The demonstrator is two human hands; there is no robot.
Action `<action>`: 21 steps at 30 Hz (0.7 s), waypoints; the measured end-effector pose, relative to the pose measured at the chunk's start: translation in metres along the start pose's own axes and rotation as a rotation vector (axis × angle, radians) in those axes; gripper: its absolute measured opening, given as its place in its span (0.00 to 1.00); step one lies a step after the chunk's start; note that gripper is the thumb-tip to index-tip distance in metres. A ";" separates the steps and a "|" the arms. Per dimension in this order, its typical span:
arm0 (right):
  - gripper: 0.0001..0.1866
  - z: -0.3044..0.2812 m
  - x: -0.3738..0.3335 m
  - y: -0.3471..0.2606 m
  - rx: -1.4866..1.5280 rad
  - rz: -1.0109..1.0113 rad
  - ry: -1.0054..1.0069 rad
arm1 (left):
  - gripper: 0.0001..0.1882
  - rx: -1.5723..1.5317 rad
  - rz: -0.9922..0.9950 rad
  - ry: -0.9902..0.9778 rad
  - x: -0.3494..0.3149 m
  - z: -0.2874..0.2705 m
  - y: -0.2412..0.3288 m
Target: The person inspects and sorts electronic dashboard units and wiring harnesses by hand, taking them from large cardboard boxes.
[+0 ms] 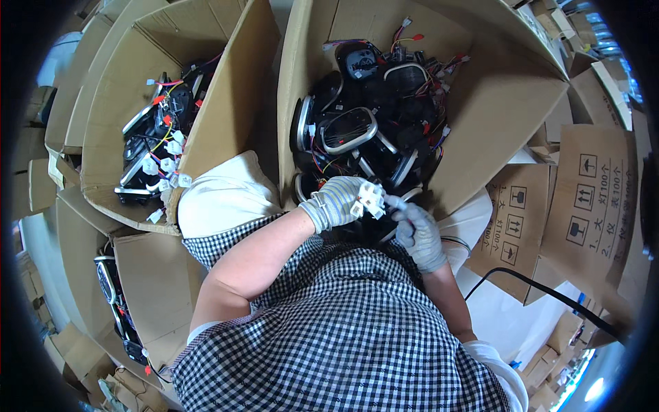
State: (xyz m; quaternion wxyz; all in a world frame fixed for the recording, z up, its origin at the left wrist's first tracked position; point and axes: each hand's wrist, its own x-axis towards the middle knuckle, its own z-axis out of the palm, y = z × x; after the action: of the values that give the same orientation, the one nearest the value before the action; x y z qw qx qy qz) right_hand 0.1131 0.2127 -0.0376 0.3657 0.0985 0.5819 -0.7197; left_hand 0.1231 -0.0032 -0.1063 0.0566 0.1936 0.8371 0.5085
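Note:
My left hand [335,204], in a grey striped glove, is closed on a cluster of white plastic connectors [371,200] in front of my apron. My right hand [420,240], gloved in the same way, is curled just right of that cluster. A pale, narrow tip shows between its fingers and the connectors, too blurred to name. Just beyond both hands, an open cardboard box [498,103] holds a heap of black, silver-rimmed gauge units [349,130] with coloured wires and small plugs.
A second open carton [230,103] at the left holds similar units with white connectors [168,165]. More units [110,281] sit in a box at the lower left. Printed cartons [583,206] stand at the right, with a black cable [542,283] arching in front of them.

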 end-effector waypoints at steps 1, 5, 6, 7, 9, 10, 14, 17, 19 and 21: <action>0.19 -0.005 -0.001 0.000 0.006 -0.014 -0.005 | 0.13 -0.339 -0.107 0.068 0.000 0.003 -0.002; 0.14 -0.034 -0.012 -0.013 0.462 -0.203 -0.024 | 0.12 0.499 0.221 0.142 0.006 -0.023 0.045; 0.14 -0.035 -0.016 -0.016 0.457 -0.228 0.038 | 0.14 0.126 0.204 0.183 0.006 -0.024 0.068; 0.13 -0.035 -0.022 -0.019 0.452 -0.243 0.094 | 0.16 -0.247 0.173 0.225 0.002 -0.025 0.084; 0.14 -0.046 -0.027 -0.017 0.407 -0.383 0.208 | 0.14 -0.388 0.197 0.244 -0.009 -0.044 0.090; 0.14 -0.056 -0.026 -0.013 0.411 -0.427 0.182 | 0.12 -0.553 0.228 0.254 -0.016 -0.055 0.090; 0.16 -0.086 -0.025 -0.008 0.419 -0.479 0.065 | 0.22 -1.504 0.391 0.459 -0.055 -0.137 0.120; 0.16 -0.065 -0.024 -0.014 0.409 -0.441 0.217 | 0.12 -0.207 0.671 0.783 -0.098 -0.291 0.158; 0.16 -0.078 -0.012 -0.007 0.407 -0.456 0.204 | 0.14 -0.564 0.287 1.661 -0.091 -0.346 0.181; 0.18 -0.069 -0.007 -0.009 0.316 -0.411 0.166 | 0.18 -0.042 0.270 1.616 -0.154 -0.439 0.147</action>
State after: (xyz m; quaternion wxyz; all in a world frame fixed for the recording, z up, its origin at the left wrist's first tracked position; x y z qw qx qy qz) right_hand 0.0930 0.2786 -0.0479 0.1428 0.0928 0.4982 -0.8502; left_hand 0.1757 -0.3666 0.2156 -0.6221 -0.1345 0.5795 0.5090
